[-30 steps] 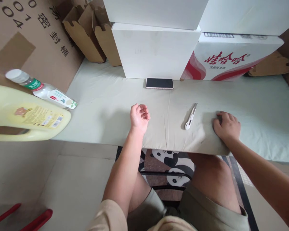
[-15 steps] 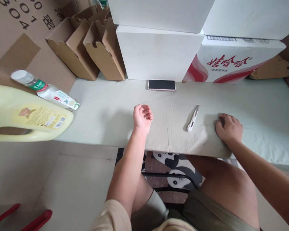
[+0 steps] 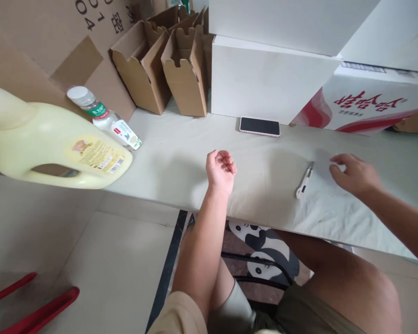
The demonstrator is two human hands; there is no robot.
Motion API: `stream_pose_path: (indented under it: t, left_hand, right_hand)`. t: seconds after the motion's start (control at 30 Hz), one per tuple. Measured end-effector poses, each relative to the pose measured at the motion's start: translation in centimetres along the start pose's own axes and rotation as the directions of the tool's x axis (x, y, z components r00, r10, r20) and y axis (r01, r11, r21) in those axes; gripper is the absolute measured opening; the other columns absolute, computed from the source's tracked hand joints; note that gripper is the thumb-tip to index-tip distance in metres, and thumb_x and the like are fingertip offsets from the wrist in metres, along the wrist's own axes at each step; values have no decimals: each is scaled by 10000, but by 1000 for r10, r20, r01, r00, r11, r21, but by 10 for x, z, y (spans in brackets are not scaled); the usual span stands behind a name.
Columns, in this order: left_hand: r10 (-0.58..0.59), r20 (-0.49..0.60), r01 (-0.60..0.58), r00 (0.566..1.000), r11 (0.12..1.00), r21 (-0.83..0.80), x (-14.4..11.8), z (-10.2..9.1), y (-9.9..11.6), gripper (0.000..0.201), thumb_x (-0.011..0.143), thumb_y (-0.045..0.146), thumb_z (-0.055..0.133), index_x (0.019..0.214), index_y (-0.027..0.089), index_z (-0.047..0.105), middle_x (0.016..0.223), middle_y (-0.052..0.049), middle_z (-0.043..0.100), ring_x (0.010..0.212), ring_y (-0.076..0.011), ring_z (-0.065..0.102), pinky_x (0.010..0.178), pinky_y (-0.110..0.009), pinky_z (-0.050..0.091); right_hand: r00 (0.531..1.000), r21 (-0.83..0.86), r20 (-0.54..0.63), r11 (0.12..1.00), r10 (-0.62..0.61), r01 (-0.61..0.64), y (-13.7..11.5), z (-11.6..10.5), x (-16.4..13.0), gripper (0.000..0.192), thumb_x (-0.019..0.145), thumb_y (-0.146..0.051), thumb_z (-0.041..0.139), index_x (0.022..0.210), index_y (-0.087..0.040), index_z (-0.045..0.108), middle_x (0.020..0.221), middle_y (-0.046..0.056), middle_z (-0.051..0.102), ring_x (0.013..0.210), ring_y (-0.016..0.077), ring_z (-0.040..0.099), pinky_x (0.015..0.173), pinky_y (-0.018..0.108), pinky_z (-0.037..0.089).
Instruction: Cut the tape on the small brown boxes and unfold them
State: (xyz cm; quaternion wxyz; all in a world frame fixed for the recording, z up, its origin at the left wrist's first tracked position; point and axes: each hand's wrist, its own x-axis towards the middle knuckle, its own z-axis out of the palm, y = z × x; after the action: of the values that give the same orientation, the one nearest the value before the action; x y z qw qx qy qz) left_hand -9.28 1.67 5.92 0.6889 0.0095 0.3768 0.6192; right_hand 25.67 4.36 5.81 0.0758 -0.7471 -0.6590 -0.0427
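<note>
Since half a second ago, the right hand (image 3: 357, 174) has been lifting off the pale cloth (image 3: 167, 134) and edging closer to the white utility knife (image 3: 305, 180), while the left hand (image 3: 221, 171) is hardly shifting. From where I'm standing, the right is holding nothing, its thumb and fingers parting toward the knife; the left is hanging palm up, fingers loosely curling, nothing showing in it. What looks like the blade end is pointing away from the person, so to my mind the safest grip would be going low onto the handle, keeping fingertips clear of that end. The knife is lying between the hands, near the right thumb but not touching it, well apart from the left.
</note>
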Motion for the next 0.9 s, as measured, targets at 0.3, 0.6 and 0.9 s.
stream_pose_path:
  t: [0.3,0.6,0.9]
  left_hand:
    - [-66,-36,61,997,990,-125,-1,-4,10,389,975,328,380,649,175,529,545,25,419,437,-65,381,492,-232,256]
    - [-28,-78,10,997,976,-219,3,-23,44,361,964,327,424,647,183,520,574,32,383,464,-68,322,511,-273,251]
    - [-22,-32,14,999,967,-253,-4,-29,44,362,970,325,429,644,186,500,558,39,333,461,-69,283,500,-275,246]
  right_hand:
    - [781,173,-71,764,-620,622,-273,-26,84,406,869,-181,530,1265,-175,619,1242,99,686,1139,229,681,989,377,572]
    - [683,-294,-83,673,-726,679,-493,-57,147,1177,723,-652,-136,1633,15,197,1194,190,627,1261,438,640,760,562,462]
    - [629,-271,53,595,-776,757,-493,-39,147,1058,803,-727,58,1496,6,378,1170,163,702,1147,373,702,674,488,508]
